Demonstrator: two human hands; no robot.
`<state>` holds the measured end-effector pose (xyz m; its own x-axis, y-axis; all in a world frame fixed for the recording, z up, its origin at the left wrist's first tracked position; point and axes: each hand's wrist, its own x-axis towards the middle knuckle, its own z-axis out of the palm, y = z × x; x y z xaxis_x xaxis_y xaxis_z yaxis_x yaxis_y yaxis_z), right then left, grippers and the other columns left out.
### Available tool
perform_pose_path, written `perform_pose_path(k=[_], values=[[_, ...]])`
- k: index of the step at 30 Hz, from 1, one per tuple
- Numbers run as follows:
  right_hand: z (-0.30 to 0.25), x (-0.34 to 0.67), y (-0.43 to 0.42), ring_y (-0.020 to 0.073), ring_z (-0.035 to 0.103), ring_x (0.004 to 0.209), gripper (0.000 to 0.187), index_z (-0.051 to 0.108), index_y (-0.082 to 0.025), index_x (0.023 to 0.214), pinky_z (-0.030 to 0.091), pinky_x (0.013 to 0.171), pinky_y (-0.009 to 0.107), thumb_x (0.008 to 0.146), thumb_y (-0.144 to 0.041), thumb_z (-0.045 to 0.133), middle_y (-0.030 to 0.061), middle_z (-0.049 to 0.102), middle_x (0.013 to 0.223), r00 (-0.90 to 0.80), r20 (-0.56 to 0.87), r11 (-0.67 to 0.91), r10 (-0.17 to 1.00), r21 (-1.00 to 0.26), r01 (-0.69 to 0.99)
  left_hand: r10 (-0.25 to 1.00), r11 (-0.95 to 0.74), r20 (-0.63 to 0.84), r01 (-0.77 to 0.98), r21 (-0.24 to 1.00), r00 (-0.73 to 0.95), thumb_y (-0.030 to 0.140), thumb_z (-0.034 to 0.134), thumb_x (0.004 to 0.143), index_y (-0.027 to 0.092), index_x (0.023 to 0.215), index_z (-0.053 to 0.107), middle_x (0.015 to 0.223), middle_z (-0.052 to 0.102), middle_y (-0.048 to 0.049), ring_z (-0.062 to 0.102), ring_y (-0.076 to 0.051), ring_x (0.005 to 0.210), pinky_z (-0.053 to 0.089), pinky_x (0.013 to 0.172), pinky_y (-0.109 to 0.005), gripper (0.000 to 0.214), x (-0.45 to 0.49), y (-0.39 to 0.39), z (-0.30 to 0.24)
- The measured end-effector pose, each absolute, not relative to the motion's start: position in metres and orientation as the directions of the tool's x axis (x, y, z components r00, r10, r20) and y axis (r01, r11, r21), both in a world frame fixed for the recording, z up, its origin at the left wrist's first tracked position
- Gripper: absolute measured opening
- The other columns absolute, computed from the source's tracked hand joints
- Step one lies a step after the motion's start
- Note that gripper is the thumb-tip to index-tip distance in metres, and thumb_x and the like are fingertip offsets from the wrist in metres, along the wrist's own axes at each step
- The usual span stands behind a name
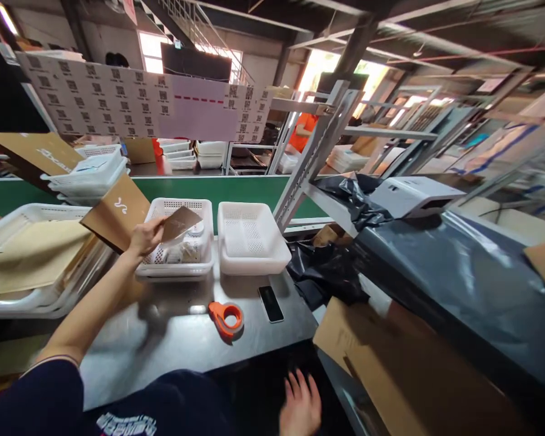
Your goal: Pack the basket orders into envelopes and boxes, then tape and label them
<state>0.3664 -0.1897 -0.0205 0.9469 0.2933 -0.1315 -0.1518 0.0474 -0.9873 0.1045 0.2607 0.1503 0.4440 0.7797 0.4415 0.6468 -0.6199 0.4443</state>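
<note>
My left hand (145,236) is closed on a flat brown cardboard box (118,212) with a white logo, held tilted over the left edge of a white basket (177,266) with small packed items in it. A loose flap of the box (179,223) sticks out over that basket. My right hand (301,407) hangs low at the bench's front edge with fingers spread and nothing in it. A second white basket (249,242) stands to the right of the first.
An orange tape dispenser (226,318) and a black phone (270,303) lie on the metal bench (172,345). A white tray of flat cardboard (31,257) sits left. A green conveyor (236,191) runs behind. Black plastic sheeting (436,266) and cardboard (390,363) fill the right.
</note>
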Motion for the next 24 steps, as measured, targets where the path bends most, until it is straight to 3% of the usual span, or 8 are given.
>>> perform_pose_path(k=[3,5,8,11,14,18,20,24], values=[[0.003,0.343,-0.113,0.0343,0.075,0.107,0.056,0.069,-0.023,0.12,0.063,0.089,0.052,0.081,-0.063,0.074,0.0129,0.077,0.117,0.9,-0.19,0.159,0.392,-0.95,-0.269,0.711,-0.7,0.612,0.431,0.569,0.348,0.031,0.055,0.097,0.014,0.124,0.07,0.117,0.078,-0.012,0.075,-0.025,0.104,0.059,0.095,-0.035,0.035,0.061,0.208,0.172],[0.035,0.328,-0.059,0.0334,0.067,0.129,0.057,0.066,-0.024,0.131,0.054,0.108,0.054,0.088,-0.062,0.067,0.0143,0.069,0.139,0.804,-0.091,0.246,0.588,-0.927,-0.284,0.609,-0.786,0.668,0.213,0.58,0.426,0.026,0.063,0.092,0.019,0.121,0.071,0.12,0.078,-0.011,0.076,-0.026,0.107,0.061,0.095,-0.036,0.031,0.042,0.158,0.169],[0.076,0.306,-0.005,0.0278,0.049,0.149,0.061,0.049,-0.032,0.152,0.038,0.124,0.055,0.098,-0.059,0.055,0.0087,0.053,0.161,0.668,0.106,0.375,0.736,-0.886,-0.273,0.474,-0.825,0.679,0.014,0.565,0.56,0.019,0.066,0.088,0.026,0.122,0.071,0.12,0.079,-0.0094,0.077,-0.024,0.107,0.062,0.092,-0.032,0.035,0.037,0.082,0.141],[0.082,0.282,0.017,0.0272,0.045,0.151,0.069,0.046,-0.03,0.155,0.032,0.128,0.051,0.093,-0.053,0.066,0.0086,0.051,0.161,0.562,0.119,0.295,0.818,-0.927,-0.233,0.634,-0.662,0.519,0.056,0.747,0.573,0.026,0.065,0.094,0.029,0.134,0.067,0.122,0.079,-0.0089,0.078,-0.024,0.106,0.063,0.093,-0.032,0.04,0.046,0.034,0.106],[0.058,0.265,0.025,0.0289,0.049,0.147,0.077,0.048,-0.027,0.152,0.038,0.124,0.049,0.085,-0.053,0.074,0.0111,0.052,0.16,0.512,-0.017,0.109,0.859,-0.97,-0.215,0.807,-0.438,0.382,0.023,0.899,0.45,0.057,0.059,0.099,0.027,0.14,0.065,0.124,0.078,-0.0115,0.078,-0.028,0.106,0.064,0.089,-0.035,0.051,0.04,0.022,0.078],[0.022,0.256,0.04,0.0288,0.062,0.133,0.061,0.058,-0.023,0.137,0.051,0.111,0.048,0.09,-0.062,0.063,0.0136,0.068,0.14,0.45,-0.176,-0.087,0.876,-0.974,-0.21,0.799,-0.39,0.346,-0.013,0.921,0.491,0.092,0.042,0.085,0.024,0.137,0.071,0.128,0.076,-0.0156,0.074,-0.038,0.114,0.061,0.098,-0.047,0.09,0.013,0.026,0.045],[0.012,0.256,0.049,0.0281,0.066,0.126,0.058,0.061,-0.023,0.131,0.052,0.108,0.046,0.093,-0.066,0.056,0.0137,0.073,0.129,0.457,-0.156,-0.112,0.876,-0.986,-0.121,0.819,-0.331,0.267,0.038,0.943,0.507,0.099,0.03,0.08,0.023,0.132,0.075,0.127,0.076,-0.0163,0.072,-0.04,0.116,0.058,0.103,-0.051,0.102,0.005,0.029,0.024],[0.0,0.257,0.05,0.0291,0.069,0.119,0.061,0.062,-0.02,0.137,0.054,0.106,0.045,0.093,-0.062,0.059,0.014,0.074,0.128,0.435,-0.062,-0.097,0.898,-0.993,0.06,0.947,-0.096,0.087,0.014,0.995,0.31,0.103,0.015,0.077,0.021,0.128,0.075,0.12,0.078,-0.0157,0.073,-0.038,0.112,0.06,0.1,-0.051,0.113,0.009,0.05,-0.019]])
